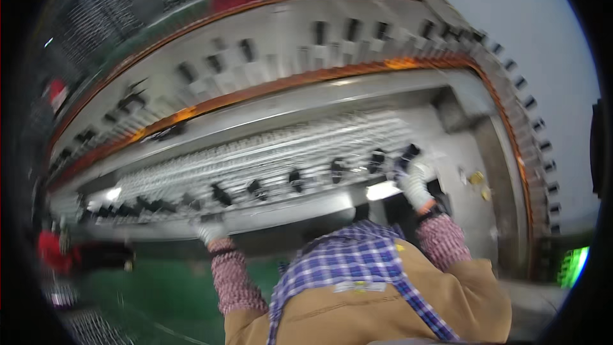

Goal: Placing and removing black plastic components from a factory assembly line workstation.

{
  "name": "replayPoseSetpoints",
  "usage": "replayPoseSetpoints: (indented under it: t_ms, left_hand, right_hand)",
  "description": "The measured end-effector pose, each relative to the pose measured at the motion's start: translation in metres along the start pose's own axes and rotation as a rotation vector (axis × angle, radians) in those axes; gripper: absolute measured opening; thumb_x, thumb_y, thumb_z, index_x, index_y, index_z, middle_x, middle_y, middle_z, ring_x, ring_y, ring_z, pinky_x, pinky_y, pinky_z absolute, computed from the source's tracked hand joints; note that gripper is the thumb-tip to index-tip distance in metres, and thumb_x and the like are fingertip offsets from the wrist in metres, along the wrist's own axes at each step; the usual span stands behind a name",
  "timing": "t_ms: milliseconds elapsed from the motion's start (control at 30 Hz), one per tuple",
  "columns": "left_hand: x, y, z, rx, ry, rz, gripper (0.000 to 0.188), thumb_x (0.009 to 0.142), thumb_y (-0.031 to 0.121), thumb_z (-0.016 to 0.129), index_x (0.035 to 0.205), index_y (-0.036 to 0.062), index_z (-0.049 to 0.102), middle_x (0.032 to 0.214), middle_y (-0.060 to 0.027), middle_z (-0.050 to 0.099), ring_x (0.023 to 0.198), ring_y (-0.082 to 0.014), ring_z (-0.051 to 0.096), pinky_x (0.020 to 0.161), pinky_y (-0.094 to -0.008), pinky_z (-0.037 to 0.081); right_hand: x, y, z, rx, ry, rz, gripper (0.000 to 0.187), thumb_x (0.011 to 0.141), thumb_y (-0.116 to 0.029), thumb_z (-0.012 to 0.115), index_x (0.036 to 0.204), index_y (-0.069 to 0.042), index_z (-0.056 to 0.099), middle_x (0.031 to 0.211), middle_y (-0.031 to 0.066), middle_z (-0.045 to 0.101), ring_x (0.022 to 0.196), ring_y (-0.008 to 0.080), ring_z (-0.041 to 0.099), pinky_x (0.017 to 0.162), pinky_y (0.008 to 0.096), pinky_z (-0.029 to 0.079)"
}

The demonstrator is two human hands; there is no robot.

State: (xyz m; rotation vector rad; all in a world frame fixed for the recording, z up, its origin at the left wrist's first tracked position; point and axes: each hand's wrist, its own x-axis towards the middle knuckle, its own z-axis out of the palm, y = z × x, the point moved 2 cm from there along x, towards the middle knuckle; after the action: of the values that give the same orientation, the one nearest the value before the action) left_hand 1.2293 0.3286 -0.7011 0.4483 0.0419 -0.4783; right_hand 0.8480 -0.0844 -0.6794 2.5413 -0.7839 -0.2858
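Note:
My left hand, in a white knitted glove, is at the near edge of a long metal trough. Motion smears its fingers, and I cannot make out anything in them. Farther right, my right hand, gloved the same way, closes around a small black piece at the right end of a row. Other black pieces, among them one just left of my right hand, run along the trough's near side. Behind them lie long rows of shiny metal parts, too blurred to name.
An orange-brown conveyor track carrying upright, black-topped pieces curves behind the trough and down its right side. Small yellowish bits lie on the metal surface at right. A person in red is at far left. The floor is green.

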Motion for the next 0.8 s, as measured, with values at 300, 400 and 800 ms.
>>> replayPoseSetpoints:
  t_ms: [300,400,800]
  left_hand:
    - [-0.067,0.141,-0.019,-0.089,0.306,0.206,0.064,0.069,0.060,0.051,0.117,0.0203,0.034,0.119,-0.0030,0.032,0.103,-0.0176,0.034,0.088,-0.0427,0.030]
    - [-0.076,0.161,-0.006,-0.168,0.093,0.149,0.043,0.073,0.048,0.056,0.103,0.0177,0.045,0.099,-0.0014,0.044,0.086,-0.0128,0.042,0.080,-0.0325,0.036]
    - [-0.290,0.216,-0.035,-0.521,0.264,0.501,0.028,0.083,0.035,0.042,0.083,0.0092,0.051,0.071,-0.0070,0.053,0.062,-0.0200,0.051,0.056,-0.0340,0.044]
  right_hand:
    - [-0.085,-0.110,-0.065,1.656,0.694,0.375,0.024,0.086,-0.016,0.046,0.104,-0.001,0.048,0.089,0.0065,0.051,0.072,0.0134,0.049,0.062,0.0275,0.045]
    - [-0.090,-0.130,-0.096,1.747,0.685,0.334,0.030,0.085,-0.015,0.047,0.110,0.001,0.044,0.096,0.0083,0.053,0.081,0.0165,0.051,0.072,0.0280,0.044]
    - [-0.141,-0.266,-0.312,1.854,0.123,-0.573,0.036,0.081,-0.007,0.050,0.115,0.001,0.041,0.103,0.0114,0.051,0.088,0.0177,0.052,0.077,0.0271,0.042]
